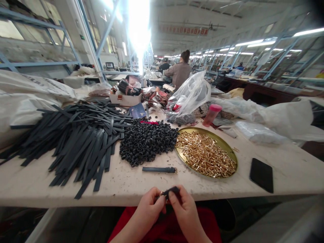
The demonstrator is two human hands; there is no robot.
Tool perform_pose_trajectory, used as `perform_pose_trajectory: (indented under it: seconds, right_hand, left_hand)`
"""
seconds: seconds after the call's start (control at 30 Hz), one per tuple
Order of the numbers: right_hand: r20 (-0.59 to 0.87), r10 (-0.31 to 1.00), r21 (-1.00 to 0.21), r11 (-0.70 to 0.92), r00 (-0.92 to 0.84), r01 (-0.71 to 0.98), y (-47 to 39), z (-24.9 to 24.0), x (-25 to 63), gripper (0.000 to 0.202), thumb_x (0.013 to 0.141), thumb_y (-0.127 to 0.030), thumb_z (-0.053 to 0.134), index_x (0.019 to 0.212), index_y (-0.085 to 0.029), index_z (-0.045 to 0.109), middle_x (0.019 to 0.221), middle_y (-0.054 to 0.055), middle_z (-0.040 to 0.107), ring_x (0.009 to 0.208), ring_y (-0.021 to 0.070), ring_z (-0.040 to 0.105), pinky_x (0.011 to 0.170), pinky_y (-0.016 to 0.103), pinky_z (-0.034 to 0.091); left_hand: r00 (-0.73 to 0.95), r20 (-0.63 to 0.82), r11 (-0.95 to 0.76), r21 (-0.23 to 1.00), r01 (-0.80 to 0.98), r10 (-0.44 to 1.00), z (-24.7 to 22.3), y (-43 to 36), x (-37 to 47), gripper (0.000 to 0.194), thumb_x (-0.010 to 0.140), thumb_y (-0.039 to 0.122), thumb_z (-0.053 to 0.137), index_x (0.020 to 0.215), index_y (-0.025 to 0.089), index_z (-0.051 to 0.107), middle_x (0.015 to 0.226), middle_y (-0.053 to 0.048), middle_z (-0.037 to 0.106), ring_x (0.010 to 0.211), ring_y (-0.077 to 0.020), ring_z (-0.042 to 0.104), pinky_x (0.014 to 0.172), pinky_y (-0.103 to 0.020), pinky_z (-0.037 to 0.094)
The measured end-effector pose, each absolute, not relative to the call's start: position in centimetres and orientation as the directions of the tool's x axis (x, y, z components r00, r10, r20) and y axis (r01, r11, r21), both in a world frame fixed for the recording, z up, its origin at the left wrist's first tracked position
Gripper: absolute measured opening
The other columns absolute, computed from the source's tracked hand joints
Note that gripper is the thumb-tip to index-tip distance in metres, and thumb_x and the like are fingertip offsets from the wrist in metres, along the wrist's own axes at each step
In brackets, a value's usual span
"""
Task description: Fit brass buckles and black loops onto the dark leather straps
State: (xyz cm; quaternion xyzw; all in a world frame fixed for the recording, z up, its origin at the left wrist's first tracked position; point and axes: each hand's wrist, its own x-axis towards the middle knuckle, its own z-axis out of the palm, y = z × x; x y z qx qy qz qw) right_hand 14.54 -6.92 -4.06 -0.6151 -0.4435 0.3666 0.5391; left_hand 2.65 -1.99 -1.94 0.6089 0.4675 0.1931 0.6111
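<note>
Both hands (167,209), dark strap (170,191) pinched between fingertips, apparently folded

Our left hand (148,211) and right hand (186,211) meet below the desk (291,172) edge, pinching a dark strap (170,191). On the desk lie piled dark straps (78,138), black rings (146,140), a gold tray (229,148) of brass buckles (206,155), and a phone (261,174).
</note>
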Motion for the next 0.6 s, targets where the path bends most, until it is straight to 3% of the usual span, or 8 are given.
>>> perform_pose_trajectory:
  seconds: [0.07,0.13,0.3,0.37,0.5,0.6]
  right_hand:
    - [0.087,0.952,-0.967,0.010,0.295,0.254,-7.5,-4.1,14.5,0.010,0.077,-0.029,0.052,0.074,-0.019,0.053,0.069,0.000,0.056,0.065,0.0136,0.052,0.062,0.024,0.041]
    - [0.067,0.958,-0.970,-0.003,0.280,0.245,-7.8,-4.1,14.7,0.007,0.075,-0.025,0.054,0.073,-0.019,0.052,0.068,-0.001,0.054,0.064,0.0131,0.050,0.062,0.024,0.040]
    - [-0.204,0.969,-0.965,-0.175,0.137,-0.195,-7.6,-4.5,15.4,0.025,0.068,-0.037,0.062,0.070,-0.019,0.043,0.056,-0.006,0.045,0.052,0.0089,0.042,0.050,0.021,0.035]
    - [-0.247,0.967,-0.936,-0.223,0.058,-0.271,-7.3,-4.7,15.7,0.033,0.065,-0.042,0.064,0.069,-0.020,0.040,0.054,-0.007,0.043,0.048,0.0076,0.039,0.047,0.020,0.031]
    - [-0.146,0.984,-0.988,-0.140,0.099,-0.061,-6.8,-5.0,16.1,0.033,0.068,-0.048,0.060,0.071,-0.019,0.044,0.054,-0.006,0.042,0.050,0.0084,0.039,0.049,0.021,0.030]
    - [-0.070,0.997,-0.992,-0.071,0.012,0.102,-5.6,-4.3,17.0,0.033,0.076,-0.052,0.048,0.079,-0.018,0.050,0.060,-0.002,0.051,0.056,0.0120,0.046,0.054,0.024,0.035]
  left_hand:
    - [0.468,-0.265,0.089,0.927,0.363,0.843,-2.2,-2.3,2.5,0.019,0.073,0.034,0.042,0.061,0.018,0.041,0.052,0.004,0.047,0.048,-0.0093,0.039,0.048,-0.021,0.030]
    - [0.465,-0.230,0.027,0.915,0.402,0.855,-2.2,-2.6,2.4,0.018,0.073,0.032,0.042,0.062,0.018,0.041,0.053,0.003,0.047,0.052,-0.0106,0.041,0.051,-0.022,0.031]
    - [0.567,-0.336,0.120,0.915,0.384,0.752,-1.1,-3.2,2.1,0.018,0.071,0.034,0.047,0.066,0.019,0.038,0.048,0.005,0.048,0.045,-0.0090,0.039,0.046,-0.020,0.028]
    - [0.600,-0.382,0.171,0.910,0.378,0.703,-1.0,-2.8,2.0,0.020,0.068,0.034,0.050,0.066,0.019,0.039,0.046,0.006,0.048,0.042,-0.0081,0.038,0.043,-0.019,0.025]
    - [0.601,-0.362,0.160,0.918,0.363,0.713,-2.0,-1.2,2.3,0.021,0.066,0.033,0.053,0.061,0.018,0.039,0.042,0.006,0.046,0.041,-0.0072,0.037,0.041,-0.017,0.023]
    - [0.577,-0.357,0.197,0.926,0.322,0.734,-3.0,0.4,2.8,0.021,0.064,0.034,0.054,0.069,0.018,0.041,0.048,0.006,0.049,0.037,-0.0067,0.036,0.038,-0.017,0.024]
